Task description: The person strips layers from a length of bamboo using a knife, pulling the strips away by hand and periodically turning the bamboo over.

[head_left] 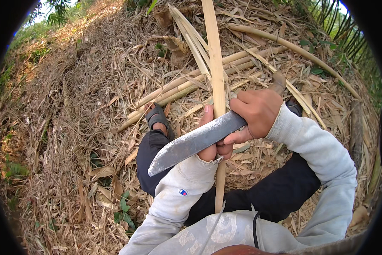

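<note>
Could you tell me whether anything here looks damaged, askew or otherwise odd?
Nothing seems broken. One thing stands out: the left hand grips the bamboo strip right beside the big knife that the right hand holds.

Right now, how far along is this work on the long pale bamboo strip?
Done: several split pale bamboo strips already lie on the leaf-strewn ground. In hand: the left hand grips a long pale bamboo strip while the right hand sets a broad grey steel knife against it. Left: most of that strip extends beyond the blade.
</note>
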### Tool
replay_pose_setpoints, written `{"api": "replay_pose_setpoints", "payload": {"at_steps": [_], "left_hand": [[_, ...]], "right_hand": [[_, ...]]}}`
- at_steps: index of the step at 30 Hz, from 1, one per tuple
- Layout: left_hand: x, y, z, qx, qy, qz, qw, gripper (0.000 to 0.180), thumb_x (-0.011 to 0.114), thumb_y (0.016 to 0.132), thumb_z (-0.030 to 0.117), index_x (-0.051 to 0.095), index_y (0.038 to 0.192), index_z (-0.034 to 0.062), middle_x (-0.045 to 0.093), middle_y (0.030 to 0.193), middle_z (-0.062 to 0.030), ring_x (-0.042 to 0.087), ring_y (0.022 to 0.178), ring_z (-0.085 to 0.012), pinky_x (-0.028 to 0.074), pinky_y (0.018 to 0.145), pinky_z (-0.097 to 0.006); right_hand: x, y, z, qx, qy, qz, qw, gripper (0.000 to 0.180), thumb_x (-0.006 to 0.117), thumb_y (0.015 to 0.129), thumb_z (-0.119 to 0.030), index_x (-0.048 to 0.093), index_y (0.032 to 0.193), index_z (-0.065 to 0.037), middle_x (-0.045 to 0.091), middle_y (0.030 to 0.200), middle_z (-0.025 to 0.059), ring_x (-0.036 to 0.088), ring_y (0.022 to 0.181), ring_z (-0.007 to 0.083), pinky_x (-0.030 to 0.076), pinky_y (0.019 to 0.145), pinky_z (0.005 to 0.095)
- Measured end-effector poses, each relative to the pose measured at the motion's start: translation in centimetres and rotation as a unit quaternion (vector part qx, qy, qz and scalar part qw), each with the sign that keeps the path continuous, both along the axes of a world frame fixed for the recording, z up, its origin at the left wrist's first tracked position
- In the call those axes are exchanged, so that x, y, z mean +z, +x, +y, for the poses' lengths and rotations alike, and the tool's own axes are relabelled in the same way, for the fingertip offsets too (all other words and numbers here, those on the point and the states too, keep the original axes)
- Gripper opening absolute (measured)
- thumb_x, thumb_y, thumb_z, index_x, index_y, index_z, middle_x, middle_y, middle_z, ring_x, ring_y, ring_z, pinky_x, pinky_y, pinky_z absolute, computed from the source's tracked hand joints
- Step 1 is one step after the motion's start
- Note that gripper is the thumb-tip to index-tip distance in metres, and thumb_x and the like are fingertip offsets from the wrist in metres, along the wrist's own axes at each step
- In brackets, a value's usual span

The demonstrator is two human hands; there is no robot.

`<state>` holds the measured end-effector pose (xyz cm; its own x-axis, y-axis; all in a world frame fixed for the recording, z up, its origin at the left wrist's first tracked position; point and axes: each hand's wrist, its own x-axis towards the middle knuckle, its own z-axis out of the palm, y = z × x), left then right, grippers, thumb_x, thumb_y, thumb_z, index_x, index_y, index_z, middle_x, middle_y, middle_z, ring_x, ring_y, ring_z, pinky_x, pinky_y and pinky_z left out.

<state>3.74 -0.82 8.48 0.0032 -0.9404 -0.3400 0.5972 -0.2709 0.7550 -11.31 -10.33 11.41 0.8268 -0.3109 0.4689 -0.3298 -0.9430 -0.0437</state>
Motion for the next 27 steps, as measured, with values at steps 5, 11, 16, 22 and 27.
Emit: {"api": "replay_pose_setpoints", "payload": {"at_steps": [5,11,16,22,27], "left_hand": [[-1.6,1.0,-0.2,-0.042,-0.015,0.038,0.998,0.059,0.022,0.098,0.059,0.052,0.098,0.0084,0.044,0.048,-0.0058,0.034,0.029,-0.0155,0.028,0.027,-0.028],[-2.3,0.0,-0.4,0.026,-0.002,-0.093,0.995,0.058,0.02,0.098,0.059,0.053,0.098,0.0114,0.042,0.046,-0.0047,0.034,0.029,-0.0156,0.028,0.027,-0.028],[-1.5,0.7,-0.3,-0.056,0.011,0.001,0.998,0.057,0.02,0.097,0.06,0.052,0.096,0.0125,0.042,0.046,-0.0044,0.033,0.029,-0.0155,0.027,0.027,-0.029],[-1.1,0.5,-0.2,-0.058,0.025,-0.015,0.998,0.06,0.02,0.097,0.062,0.05,0.087,0.0106,0.037,0.044,-0.0028,0.028,0.028,-0.0155,0.025,0.028,-0.031],[-1.0,0.7,0.1,-0.062,0.03,0.032,0.997,0.057,0.022,0.098,0.06,0.043,0.081,0.0102,0.024,0.045,0.0013,0.019,0.032,-0.0117,0.02,0.031,-0.03]], "right_hand": [[0.2,0.5,0.9,0.0,0.043,0.024,0.999,0.066,0.066,0.069,-0.07,0.053,0.073,-0.006,0.051,0.066,0.0089,0.057,0.057,0.0284,0.048,0.051,0.0384],[-0.3,0.5,1.2,0.008,0.057,0.033,0.998,0.067,0.064,0.07,-0.071,0.054,0.073,-0.006,0.052,0.066,0.009,0.059,0.058,0.0286,0.049,0.051,0.0377],[-0.4,0.3,1.0,0.005,0.045,0.036,0.998,0.068,0.063,0.069,-0.073,0.054,0.072,-0.006,0.051,0.065,0.0088,0.058,0.058,0.0286,0.049,0.051,0.0378],[-0.3,0.2,0.6,0.002,0.012,0.034,0.999,0.068,0.062,0.07,-0.074,0.052,0.07,-0.006,0.05,0.063,0.0083,0.058,0.056,0.0288,0.048,0.05,0.0384],[-0.5,0.1,-1.4,-0.043,-0.002,0.003,0.999,0.073,0.053,0.074,-0.079,0.055,0.065,-0.006,0.057,0.06,0.0099,0.062,0.055,0.0294,0.051,0.049,0.0395]]}}
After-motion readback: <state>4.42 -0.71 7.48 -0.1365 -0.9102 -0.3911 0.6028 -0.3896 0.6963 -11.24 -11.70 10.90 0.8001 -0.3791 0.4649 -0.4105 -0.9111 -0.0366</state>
